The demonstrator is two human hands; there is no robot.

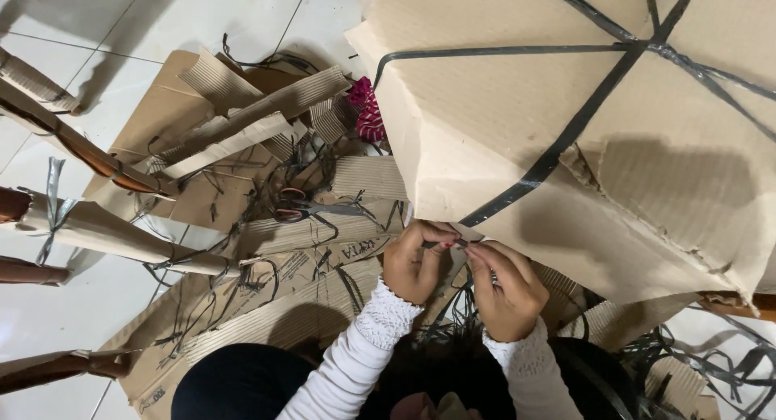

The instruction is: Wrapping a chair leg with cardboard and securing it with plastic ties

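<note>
We log a large cardboard-wrapped bundle (517, 137), upper right, bound in black strap (558, 153). At its lower edge, our left hand (416, 262) and right hand (505, 289) meet, fingertips pinched on the strap end. Cardboard scraps (267, 226) litter the white tile floor (97, 80).

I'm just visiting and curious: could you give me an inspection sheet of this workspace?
Surface: white tiled floor.
Job's things: cardboard-wrapped bundle bound with black strap.
Clutter: corrugated cardboard scraps, cut strap pieces, scissors.
Hands: left hand and right hand pinch the strap end at the bundle's lower edge.
Cables: nothing seen.
Surroundings: wrapped wooden legs at left.
</note>
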